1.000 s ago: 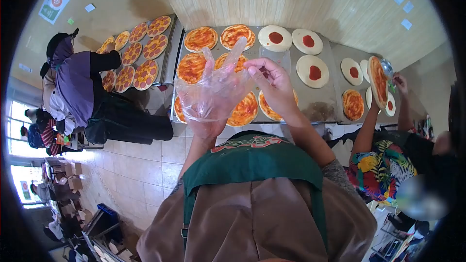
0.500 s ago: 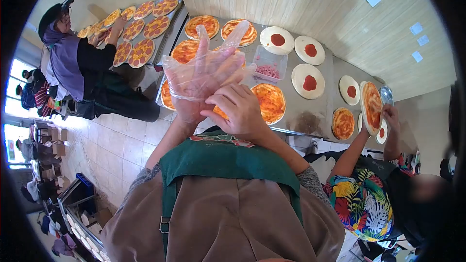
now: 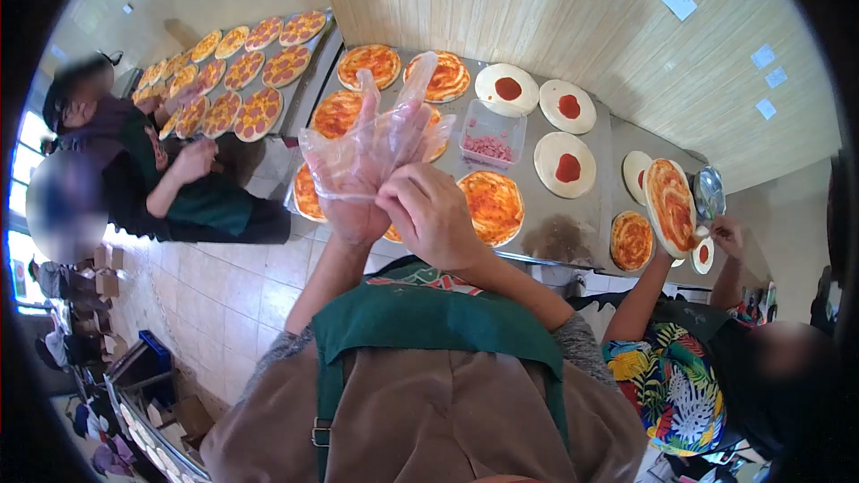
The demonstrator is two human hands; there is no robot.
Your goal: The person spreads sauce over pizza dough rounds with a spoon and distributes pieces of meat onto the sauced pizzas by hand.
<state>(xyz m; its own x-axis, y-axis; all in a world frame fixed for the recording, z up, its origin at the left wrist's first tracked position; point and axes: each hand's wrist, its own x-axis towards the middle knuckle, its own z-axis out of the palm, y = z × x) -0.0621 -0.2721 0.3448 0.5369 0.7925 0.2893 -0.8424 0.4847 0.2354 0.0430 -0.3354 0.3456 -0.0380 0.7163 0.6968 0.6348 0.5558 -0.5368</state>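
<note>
My left hand [image 3: 365, 201] is raised above the metal table, palm up and fingers spread, inside a loose clear plastic glove [image 3: 394, 141]. The glove's fingertips stand up past my own fingers. At the wrist, my bare right hand [image 3: 431, 215] pinches the glove's cuff between thumb and fingers. Behind and around both hands lie sauced pizza bases [image 3: 490, 207], some partly hidden by the glove. Just right of the glove stands a clear plastic tub [image 3: 492, 132] with small pink pieces in it.
Pale bases with a sauce spot [image 3: 565, 164] lie to the right. A co-worker there holds a tilted sauced base [image 3: 669, 206] near a metal bowl [image 3: 709, 192]. At left, people stand by a table of topped pizzas [image 3: 259, 114]. A wooden wall [image 3: 537, 0] rises behind.
My right fingers have closed more tightly at the glove's cuff. On the left, a co-worker has turned and a second person shows nearby. The right co-worker's hand has dropped slightly.
</note>
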